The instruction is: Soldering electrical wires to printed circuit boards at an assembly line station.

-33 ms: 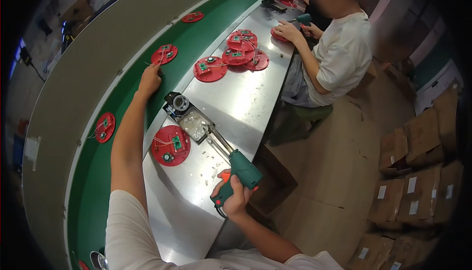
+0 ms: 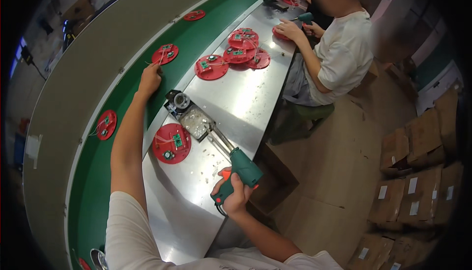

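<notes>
My right hand [image 2: 235,195] is wrapped around a green soldering gun [image 2: 244,168] with an orange trigger. The gun's long metal tip reaches over the tray of a black soldering stand [image 2: 195,123], which is littered with pale solder bits. On the green conveyor belt, my left hand [image 2: 150,79] is closed at the near edge of a red disc [image 2: 165,54] carrying a green circuit board. Its fingertips appear to pinch the disc's thin wires, though the grip is small and partly hidden. Another red disc [image 2: 171,143] with a board and wires lies beside the stand.
More red discs [image 2: 211,67] lie overlapping on the metal bench [image 2: 189,196]. Others ride the belt, including one red disc [image 2: 106,125] near my left forearm. A co-worker [image 2: 339,54] sits farther along with a similar gun. Cardboard boxes [image 2: 418,191] are stacked at the right.
</notes>
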`<control>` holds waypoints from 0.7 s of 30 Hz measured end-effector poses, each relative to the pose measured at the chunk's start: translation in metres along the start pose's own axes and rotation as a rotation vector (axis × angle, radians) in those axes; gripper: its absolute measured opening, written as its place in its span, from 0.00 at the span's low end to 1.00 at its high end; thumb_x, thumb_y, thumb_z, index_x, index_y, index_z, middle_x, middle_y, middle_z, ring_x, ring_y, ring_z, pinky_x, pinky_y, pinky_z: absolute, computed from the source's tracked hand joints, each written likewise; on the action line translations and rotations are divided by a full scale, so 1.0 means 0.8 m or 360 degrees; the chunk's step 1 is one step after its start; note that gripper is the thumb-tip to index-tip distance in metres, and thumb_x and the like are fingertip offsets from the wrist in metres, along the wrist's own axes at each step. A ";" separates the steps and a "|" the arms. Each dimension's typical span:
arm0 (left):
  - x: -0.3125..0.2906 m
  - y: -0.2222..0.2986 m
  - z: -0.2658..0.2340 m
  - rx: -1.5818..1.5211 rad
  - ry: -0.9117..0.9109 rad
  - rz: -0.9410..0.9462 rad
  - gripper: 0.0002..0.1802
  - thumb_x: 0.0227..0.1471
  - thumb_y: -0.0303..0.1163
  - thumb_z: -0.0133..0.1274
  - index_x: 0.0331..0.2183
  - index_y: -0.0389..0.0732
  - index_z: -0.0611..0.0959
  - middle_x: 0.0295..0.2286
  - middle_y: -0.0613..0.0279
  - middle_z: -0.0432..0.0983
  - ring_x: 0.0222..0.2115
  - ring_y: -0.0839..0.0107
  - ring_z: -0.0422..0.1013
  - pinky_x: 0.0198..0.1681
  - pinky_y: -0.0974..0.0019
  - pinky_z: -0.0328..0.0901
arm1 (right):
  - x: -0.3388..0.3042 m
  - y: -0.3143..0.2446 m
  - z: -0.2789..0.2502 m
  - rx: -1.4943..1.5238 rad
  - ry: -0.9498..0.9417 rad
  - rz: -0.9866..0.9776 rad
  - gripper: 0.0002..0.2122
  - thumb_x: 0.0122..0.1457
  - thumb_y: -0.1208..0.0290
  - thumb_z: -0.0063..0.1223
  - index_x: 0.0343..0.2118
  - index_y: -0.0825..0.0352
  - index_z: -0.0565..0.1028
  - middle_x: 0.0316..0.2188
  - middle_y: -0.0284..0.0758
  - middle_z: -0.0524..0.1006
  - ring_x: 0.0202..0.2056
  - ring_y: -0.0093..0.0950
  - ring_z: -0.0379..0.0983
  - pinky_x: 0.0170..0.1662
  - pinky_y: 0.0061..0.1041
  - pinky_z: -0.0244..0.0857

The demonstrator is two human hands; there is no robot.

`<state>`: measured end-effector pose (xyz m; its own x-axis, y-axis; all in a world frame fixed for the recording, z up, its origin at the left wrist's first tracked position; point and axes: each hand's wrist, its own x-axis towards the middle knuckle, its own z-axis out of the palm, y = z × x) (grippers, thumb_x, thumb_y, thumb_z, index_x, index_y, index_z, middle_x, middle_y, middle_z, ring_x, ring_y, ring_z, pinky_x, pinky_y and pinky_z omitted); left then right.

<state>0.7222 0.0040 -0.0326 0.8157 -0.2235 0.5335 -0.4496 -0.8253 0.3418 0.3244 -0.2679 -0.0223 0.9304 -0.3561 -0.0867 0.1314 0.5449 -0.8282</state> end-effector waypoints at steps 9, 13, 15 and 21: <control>-0.149 0.102 -0.244 -0.0908 0.0483 -0.1061 0.07 0.56 0.24 0.52 0.33 0.34 0.84 0.27 0.65 0.77 0.29 0.75 0.72 0.34 0.70 0.68 | 0.005 0.018 -0.004 -0.0024 -0.0067 0.0164 0.20 0.67 0.51 0.38 0.36 0.67 0.72 0.15 0.35 0.71 0.14 0.28 0.67 0.20 0.24 0.64; -0.243 0.201 -0.317 -0.1162 0.0762 -0.0983 0.07 0.54 0.18 0.54 0.34 0.33 0.85 0.31 0.60 0.79 0.33 0.72 0.76 0.41 0.69 0.72 | 0.030 0.013 -0.016 0.0050 0.0062 0.0078 0.22 0.65 0.51 0.40 0.37 0.72 0.72 0.15 0.35 0.70 0.16 0.27 0.66 0.23 0.23 0.61; -0.310 0.239 -0.340 -0.1496 0.0881 -0.0939 0.07 0.54 0.17 0.52 0.35 0.31 0.83 0.29 0.61 0.78 0.30 0.72 0.74 0.38 0.70 0.71 | 0.030 0.007 -0.009 -0.0013 0.0013 0.0055 0.25 0.65 0.51 0.39 0.38 0.75 0.73 0.15 0.37 0.69 0.17 0.29 0.65 0.26 0.27 0.63; -0.453 0.314 -0.380 -0.1522 0.1223 -0.1047 0.06 0.56 0.16 0.49 0.34 0.30 0.81 0.30 0.58 0.76 0.32 0.71 0.73 0.39 0.68 0.69 | 0.011 0.005 0.005 -0.0175 -0.0222 0.0042 0.24 0.66 0.54 0.37 0.38 0.76 0.73 0.14 0.39 0.70 0.17 0.31 0.65 0.26 0.29 0.65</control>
<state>0.2034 0.0357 0.0954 0.7104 0.6578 0.2502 -0.3916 0.0740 0.9171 0.3349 -0.2656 -0.0243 0.9724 -0.2301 -0.0377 0.0755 0.4638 -0.8827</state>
